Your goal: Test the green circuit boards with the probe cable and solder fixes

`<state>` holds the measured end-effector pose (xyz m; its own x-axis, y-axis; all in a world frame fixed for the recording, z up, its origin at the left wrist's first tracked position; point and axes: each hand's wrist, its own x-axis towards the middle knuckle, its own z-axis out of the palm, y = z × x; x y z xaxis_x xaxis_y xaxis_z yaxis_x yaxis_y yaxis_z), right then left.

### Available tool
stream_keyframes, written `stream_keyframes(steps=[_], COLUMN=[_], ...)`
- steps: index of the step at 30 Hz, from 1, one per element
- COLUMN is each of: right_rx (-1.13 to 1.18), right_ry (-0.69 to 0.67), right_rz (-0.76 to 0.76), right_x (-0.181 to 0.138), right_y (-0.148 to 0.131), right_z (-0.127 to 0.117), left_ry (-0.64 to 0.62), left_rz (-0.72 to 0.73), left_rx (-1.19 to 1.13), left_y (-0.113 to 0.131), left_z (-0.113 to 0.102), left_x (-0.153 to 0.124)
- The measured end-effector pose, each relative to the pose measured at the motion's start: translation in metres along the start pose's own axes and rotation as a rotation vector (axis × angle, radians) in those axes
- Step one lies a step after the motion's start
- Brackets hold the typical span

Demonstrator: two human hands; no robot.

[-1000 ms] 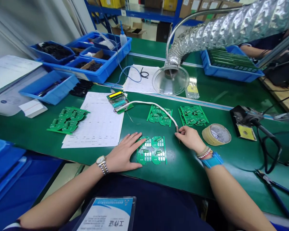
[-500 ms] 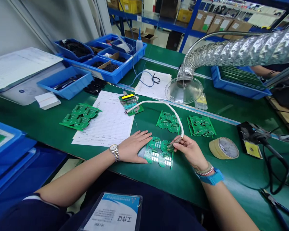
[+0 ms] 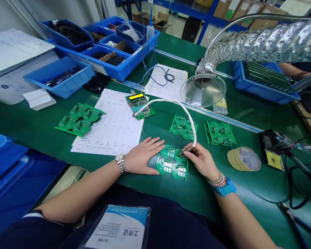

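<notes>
We are resting our left hand (image 3: pixel 142 157), fingers spread, against the circuit-board panel (image 3: pixel 168 167) on the surface (image 3: pixel 202 197). Our right hand (image 3: pixel 202 161) is pinching a white-cabled probe (image 3: pixel 187 149) at the panel's upper right.

On the table (image 3: pixel 248 186) over there, the left hand (image 3: pixel 141 157) lies spread beside a flat green circuit-board panel (image 3: pixel 168 166); the right hand (image 3: pixel 204 162) pinches a slim brownish probe (image 3: pixel 188 149) over it, a white-sleeved cable (image 3: pixel 188 114) arching towards a yellow display (image 3: pixel 136 97).

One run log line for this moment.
Left hand: at edge of green panel | Right hand: holds end of white cable at panel | Cable: arches to display board
</notes>
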<state>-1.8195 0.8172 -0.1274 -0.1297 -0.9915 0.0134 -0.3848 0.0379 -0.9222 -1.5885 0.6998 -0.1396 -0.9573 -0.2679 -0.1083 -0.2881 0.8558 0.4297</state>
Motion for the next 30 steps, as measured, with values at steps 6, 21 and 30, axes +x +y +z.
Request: stream_keyframes(steps=[6,21,30], right_rx=[-0.049,-0.141,-0.199], right_ry=[-0.003,-0.052,-0.023], right_rz=[0.0,-0.059,-0.085], right_x=[0.0,0.001,0.003], right_y=[0.002,-0.006,-0.005], right_z=[0.0,0.001,0.006], left_ry=[0.012,-0.002,0.016], left_rz=[0.006,0.003,0.005], left_rx=[-0.001,-0.005,0.0], left_y=[-0.002,0.0,0.001], left_z=[0.002,0.0,0.0], left_x=[0.0,0.0,0.0])
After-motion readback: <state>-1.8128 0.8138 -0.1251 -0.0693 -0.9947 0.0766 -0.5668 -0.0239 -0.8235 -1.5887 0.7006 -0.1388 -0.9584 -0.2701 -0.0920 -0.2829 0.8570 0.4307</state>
